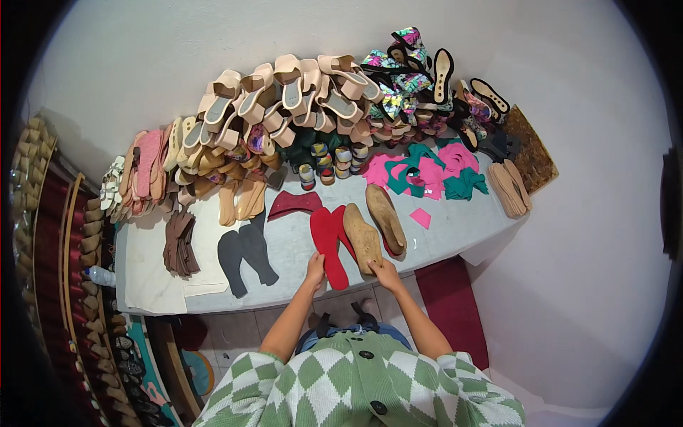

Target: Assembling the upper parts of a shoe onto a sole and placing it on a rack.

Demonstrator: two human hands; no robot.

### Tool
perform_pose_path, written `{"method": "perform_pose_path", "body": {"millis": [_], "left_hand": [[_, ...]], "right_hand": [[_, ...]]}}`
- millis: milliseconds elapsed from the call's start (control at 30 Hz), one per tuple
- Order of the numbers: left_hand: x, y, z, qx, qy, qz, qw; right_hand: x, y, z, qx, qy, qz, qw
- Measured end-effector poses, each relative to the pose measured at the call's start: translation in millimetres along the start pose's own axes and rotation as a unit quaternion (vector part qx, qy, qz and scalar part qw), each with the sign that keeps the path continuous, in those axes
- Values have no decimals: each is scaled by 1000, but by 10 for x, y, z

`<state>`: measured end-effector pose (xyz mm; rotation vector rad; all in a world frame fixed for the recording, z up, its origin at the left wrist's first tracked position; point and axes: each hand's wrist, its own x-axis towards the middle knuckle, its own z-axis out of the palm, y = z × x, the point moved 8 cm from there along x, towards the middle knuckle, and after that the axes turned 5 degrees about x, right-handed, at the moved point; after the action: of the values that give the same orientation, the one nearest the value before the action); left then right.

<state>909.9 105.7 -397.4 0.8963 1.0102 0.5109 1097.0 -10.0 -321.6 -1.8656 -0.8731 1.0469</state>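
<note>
My left hand [315,271] is closed on the near edge of a red insole [329,245], which lies flat side up over the table's front edge. A wooden shoe last [362,240] is gripped at its near end by my right hand [385,274]. Between the two, part of another red piece [344,231] shows, partly hidden by the last. Just to the right a second wooden last [385,219] rests on the table, with a red edge under its near end. Beyond the red insole lies a dark red shoe upper piece [294,204].
Dark grey insoles [242,256] and brown strips [180,245] lie left on the table [284,288]. Heaped beige heeled sandals [292,89] and patterned shoes [409,78] line the wall. Pink and green scraps [427,171] sit right. Shelves of lasts [92,242] stand left.
</note>
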Motion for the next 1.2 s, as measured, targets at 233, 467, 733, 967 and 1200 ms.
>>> {"method": "perform_pose_path", "body": {"millis": [233,467,733,967,1200], "left_hand": [[-361,392,-313,47,62,5,997],[-483,333,-449,47,90,29,994],[-569,363,-570,56,100,33,993],[-643,357,-533,-39,95,-3,995],[-615,285,-522,-70,78,-28,994]], "right_hand": [[-54,3,14,-26,57,-59,996],[-182,-256,148,-163,81,-113,977],[-210,-395,235,-275,91,-68,955],[-283,-979,240,-211,152,-280,924],[-465,-1132,750,-156,-29,-311,937]]}}
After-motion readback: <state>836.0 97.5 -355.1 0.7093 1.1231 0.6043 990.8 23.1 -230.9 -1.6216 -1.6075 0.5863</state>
